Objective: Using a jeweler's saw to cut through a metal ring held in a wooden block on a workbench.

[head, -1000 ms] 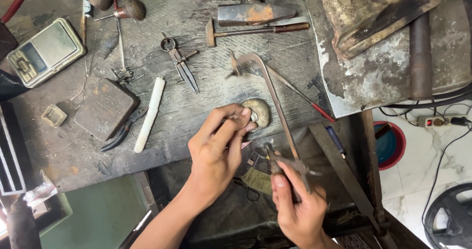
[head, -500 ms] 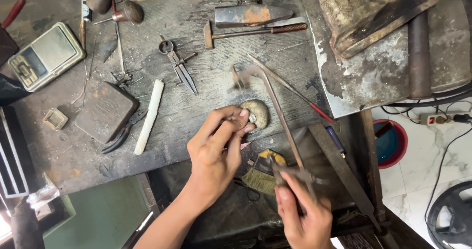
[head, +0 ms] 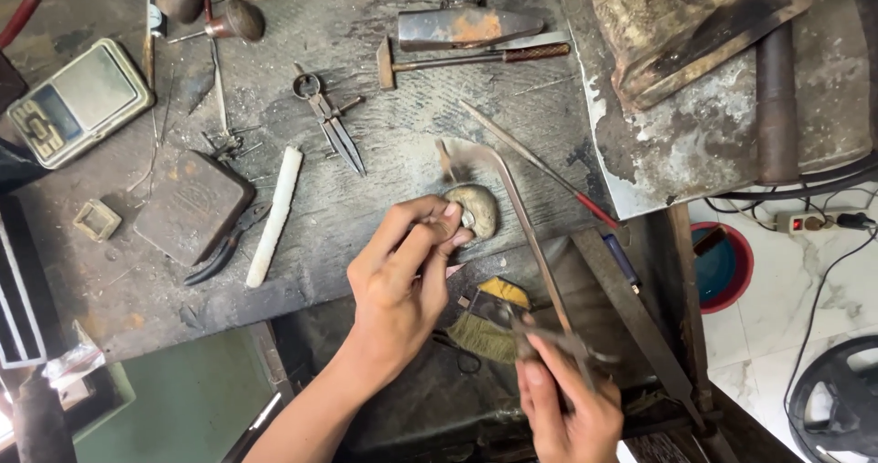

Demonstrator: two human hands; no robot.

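Now right hand lower, nearer.

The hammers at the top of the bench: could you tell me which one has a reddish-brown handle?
The smaller hammer, lying below the big hammer head, whose handle is dark.

So the piece being worked is a small ring, pale metal, pinched upright against a rounded, worn wooden peg at the bench edge. The tool on it is a jeweller's saw, thin metal frame running long and diagonal down from the peg, its handle end low near the bench front.
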